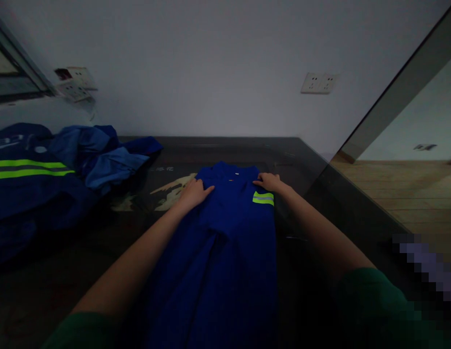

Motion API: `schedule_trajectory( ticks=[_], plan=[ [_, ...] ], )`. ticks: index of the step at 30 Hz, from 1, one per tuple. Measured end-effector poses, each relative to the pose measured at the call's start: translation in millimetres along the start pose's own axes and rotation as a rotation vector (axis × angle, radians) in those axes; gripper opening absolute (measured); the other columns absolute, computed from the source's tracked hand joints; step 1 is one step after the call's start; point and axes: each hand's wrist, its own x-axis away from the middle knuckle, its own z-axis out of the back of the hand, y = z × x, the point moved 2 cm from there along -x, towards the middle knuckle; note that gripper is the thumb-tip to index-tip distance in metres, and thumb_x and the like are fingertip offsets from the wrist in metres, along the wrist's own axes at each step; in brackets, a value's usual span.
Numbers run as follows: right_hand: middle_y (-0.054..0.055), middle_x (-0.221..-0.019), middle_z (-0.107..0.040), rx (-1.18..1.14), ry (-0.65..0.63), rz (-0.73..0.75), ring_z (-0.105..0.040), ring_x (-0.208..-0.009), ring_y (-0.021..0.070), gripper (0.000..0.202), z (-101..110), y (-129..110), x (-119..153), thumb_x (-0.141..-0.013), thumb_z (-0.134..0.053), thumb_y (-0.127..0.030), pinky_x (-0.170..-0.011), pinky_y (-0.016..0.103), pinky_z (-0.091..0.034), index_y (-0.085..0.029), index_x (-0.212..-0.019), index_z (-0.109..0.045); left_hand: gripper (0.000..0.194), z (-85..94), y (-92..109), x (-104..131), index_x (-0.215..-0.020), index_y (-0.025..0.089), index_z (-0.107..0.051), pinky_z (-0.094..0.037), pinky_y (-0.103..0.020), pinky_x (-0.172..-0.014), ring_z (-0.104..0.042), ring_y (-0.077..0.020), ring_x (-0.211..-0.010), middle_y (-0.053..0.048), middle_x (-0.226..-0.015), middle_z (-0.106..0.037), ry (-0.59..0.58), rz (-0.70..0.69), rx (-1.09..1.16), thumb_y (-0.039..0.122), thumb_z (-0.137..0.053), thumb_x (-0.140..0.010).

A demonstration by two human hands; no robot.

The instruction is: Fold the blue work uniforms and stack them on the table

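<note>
A blue work jacket [234,218] lies lengthwise on the dark table, its collar at the far end and its lower part running toward me. A small label shows inside the neck, and a yellow-green reflective band crosses its right edge. My left hand [194,193] is at the left shoulder, fingers curled at the cloth's edge and thumb stretched over the top. At the right shoulder, just above the band, my right hand [269,182] pinches the fabric between thumb and fingers. Loose creases run down the jacket's middle, and its near end fades into shadow.
Dark blue clothing with reflective bands [32,194] is heaped on the left of the table [301,150]. Lighter blue cloth [112,162] lies against it. Behind stands a white wall with sockets [318,83]. Wooden floor [403,194] shows beyond the right edge.
</note>
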Motion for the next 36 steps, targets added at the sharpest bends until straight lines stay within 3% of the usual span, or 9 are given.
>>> schedule_trajectory(
  ticks=[6, 9, 12, 16, 20, 24, 28, 32, 36],
  plan=[
    [0.009, -0.113, -0.066, -0.091, 0.102, 0.036, -0.057, -0.107, 0.0258, 0.025, -8, 8, 7, -0.089, -0.054, -0.038, -0.094, 0.045, -0.036, -0.021, -0.107, -0.057, 0.009, -0.8, 3, -6, -0.096, 0.016, -0.049, -0.046, -0.029, -0.08, -0.06, -0.0191, -0.089, -0.007, -0.093, -0.061, 0.112, -0.013, 0.149, 0.02, -0.049, -0.088],
    [0.009, -0.108, -0.066, -0.101, 0.207, 0.106, -0.055, -0.105, 0.0272, 0.02, -14, 7, 8, -0.09, -0.053, -0.037, -0.093, 0.047, -0.035, -0.021, -0.102, -0.057, 0.018, 5.2, -13, 1, -0.105, 0.016, -0.046, -0.046, -0.029, -0.078, -0.059, -0.0176, -0.084, -0.005, -0.091, -0.059, 0.217, 0.02, 0.267, 0.021, -0.051, -0.088],
    [0.012, -0.108, -0.063, -0.027, 0.309, 0.157, -0.05, -0.108, 0.0307, 0.02, -20, 2, 11, -0.091, -0.049, -0.036, -0.091, 0.05, -0.036, -0.021, -0.1, -0.058, 0.038, 2.2, -26, 7, -0.12, 0.014, -0.043, -0.047, -0.034, -0.08, -0.061, -0.0209, -0.083, -0.006, -0.089, -0.061, 0.145, 0.032, 0.234, 0.018, -0.056, -0.085],
    [0.016, -0.113, -0.057, 0.025, 0.422, 0.16, -0.045, -0.111, 0.0328, 0.026, -13, -4, 20, -0.092, -0.046, -0.033, -0.091, 0.049, -0.037, -0.018, -0.108, -0.059, 0.059, 10.2, -19, 24, -0.135, 0.015, -0.038, -0.042, -0.044, -0.095, -0.052, -0.0309, -0.113, -0.016, -0.121, -0.053, 0.236, -0.141, 0.017, 0.014, -0.059, -0.08],
    [0.015, -0.113, -0.057, -0.052, 0.478, 0.322, -0.044, -0.114, 0.0312, 0.024, 17, -27, 47, -0.092, -0.047, -0.025, -0.094, 0.046, -0.038, -0.017, -0.11, -0.061, 0.031, 28.8, 1, 67, -0.12, 0.02, -0.055, -0.038, -0.047, -0.101, -0.048, -0.0283, -0.118, -0.011, -0.125, -0.052, 0.115, -0.477, -0.016, 0.021, -0.052, -0.088],
    [0.007, -0.104, -0.06, -0.175, 0.263, 0.791, -0.051, -0.102, 0.0219, 0.02, 42, -85, 111, -0.093, -0.047, -0.022, -0.091, 0.036, -0.042, -0.021, -0.105, -0.064, 0.025, 31.9, 5, 124, -0.117, 0.023, -0.056, -0.041, -0.038, -0.101, -0.052, -0.0201, -0.114, -0.006, -0.12, -0.057, -0.205, -0.674, 0.143, 0.024, -0.05, -0.092],
    [0.007, -0.112, -0.057, -0.02, -0.006, 1.159, -0.051, -0.102, 0.0211, 0.02, 41, -137, 167, -0.09, -0.056, -0.026, -0.085, 0.033, -0.044, -0.025, -0.108, -0.066, 0.032, 18.5, -9, 151, -0.121, 0.023, -0.053, -0.043, -0.036, -0.1, -0.051, -0.0198, -0.116, -0.006, -0.124, -0.055, -0.198, -0.632, 0.133, 0.018, -0.053, -0.089],
    [0.009, -0.11, -0.057, 0.107, -0.074, 1.147, -0.051, -0.098, 0.0232, 0.01, 33, -147, 171, -0.086, -0.062, -0.024, -0.079, 0.035, -0.045, -0.023, -0.091, -0.07, 0.031, 5.1, -16, 152, -0.119, 0.022, -0.053, -0.046, -0.036, -0.095, -0.054, -0.0194, -0.11, -0.006, -0.12, -0.057, -0.096, -0.643, 0.066, 0.013, -0.048, -0.09],
    [0.007, -0.106, -0.061, -0.124, -0.2, 1.093, -0.055, -0.099, 0.0191, 0.012, 32, -141, 158, -0.09, -0.055, -0.018, -0.084, 0.031, -0.045, -0.019, -0.096, -0.066, 0.029, 1.7, -10, 152, -0.116, 0.021, -0.054, -0.047, -0.038, -0.089, -0.055, -0.0221, -0.106, -0.006, -0.118, -0.059, -0.058, -0.649, -0.029, 0.016, -0.055, -0.087]
  ],
)
